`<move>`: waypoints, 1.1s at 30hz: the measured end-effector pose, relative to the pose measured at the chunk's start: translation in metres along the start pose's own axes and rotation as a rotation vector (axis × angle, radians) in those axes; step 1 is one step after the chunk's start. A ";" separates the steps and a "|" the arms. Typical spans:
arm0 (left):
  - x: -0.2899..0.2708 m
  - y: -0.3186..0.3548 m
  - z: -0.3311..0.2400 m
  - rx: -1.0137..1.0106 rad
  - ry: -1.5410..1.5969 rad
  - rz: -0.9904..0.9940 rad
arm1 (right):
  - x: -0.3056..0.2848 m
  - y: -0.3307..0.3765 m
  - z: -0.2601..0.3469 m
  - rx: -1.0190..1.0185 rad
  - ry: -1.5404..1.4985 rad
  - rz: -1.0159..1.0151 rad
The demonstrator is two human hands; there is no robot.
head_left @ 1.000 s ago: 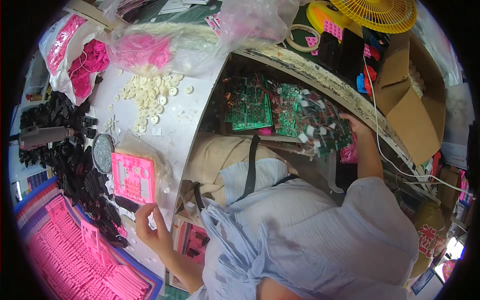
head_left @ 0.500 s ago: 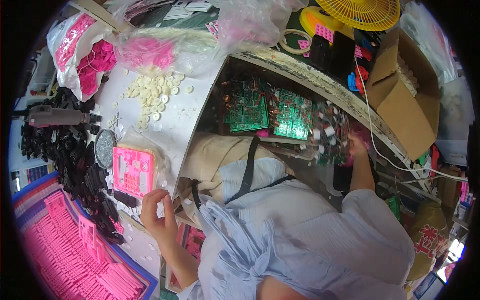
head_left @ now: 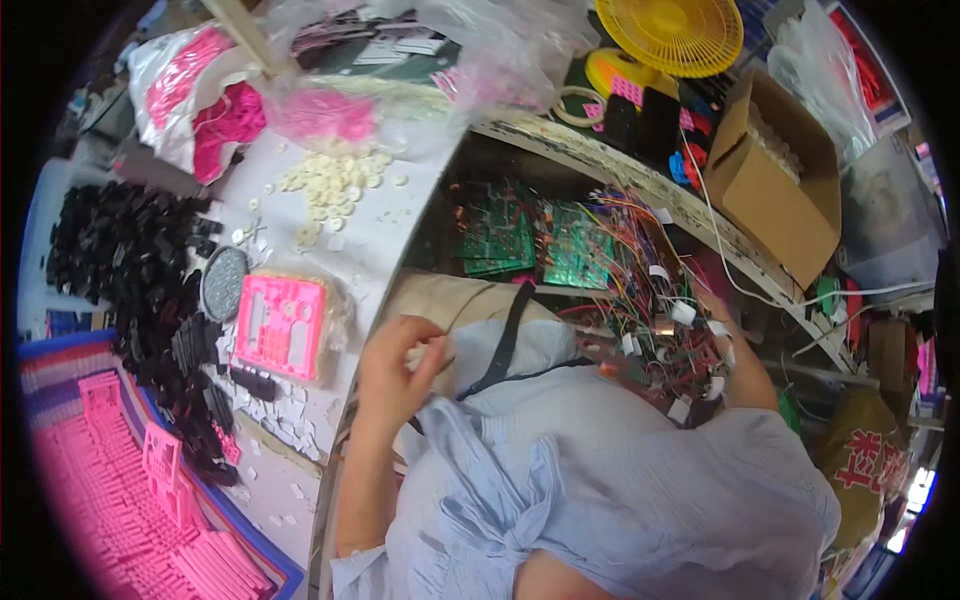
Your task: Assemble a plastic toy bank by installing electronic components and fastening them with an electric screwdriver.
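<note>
I saw the left hand (head_left: 392,368) curled narrow just off the worktop's (head_left: 385,225) near edge, beside the pink plastic panel (head_left: 279,326). The right hand (head_left: 722,350) reached into the tangled wires (head_left: 655,300); its grip I couldn't tell.

Head-worn fisheye, steeply downward, close

The perforated plastic panel (head_left: 280,325) lies on the table (head_left: 400,215), just right of the round mesh disc (head_left: 224,283). The button pile (head_left: 335,180) sits behind it. Circuit boards (head_left: 540,240) lie under the table edge, left of the wire tangle (head_left: 670,300). The cardboard box (head_left: 775,180) stands behind the wires
</note>
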State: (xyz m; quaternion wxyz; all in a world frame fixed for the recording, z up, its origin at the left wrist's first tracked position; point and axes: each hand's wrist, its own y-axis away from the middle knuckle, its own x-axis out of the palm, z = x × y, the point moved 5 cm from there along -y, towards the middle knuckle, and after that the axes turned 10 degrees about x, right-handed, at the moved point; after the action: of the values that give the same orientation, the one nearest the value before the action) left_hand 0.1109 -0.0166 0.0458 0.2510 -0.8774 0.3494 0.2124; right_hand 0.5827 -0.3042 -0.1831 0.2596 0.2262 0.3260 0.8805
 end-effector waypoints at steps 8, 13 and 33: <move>-0.011 0.017 0.023 -0.026 0.919 -0.142 | 0.376 -0.018 0.190 -0.144 0.377 0.969; -0.131 0.085 0.045 -0.158 0.907 -1.002 | 0.570 0.014 0.185 -0.193 0.441 1.213; -0.244 0.257 0.029 0.001 0.573 -1.269 | 0.816 0.166 0.050 -0.375 0.691 1.352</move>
State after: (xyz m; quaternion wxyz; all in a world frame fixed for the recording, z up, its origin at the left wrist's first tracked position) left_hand -0.2424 -0.0375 0.0821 0.2252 -0.9333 -0.1784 -0.2153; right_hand -0.0632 0.1034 0.1531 -0.4156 0.0412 0.0257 0.9083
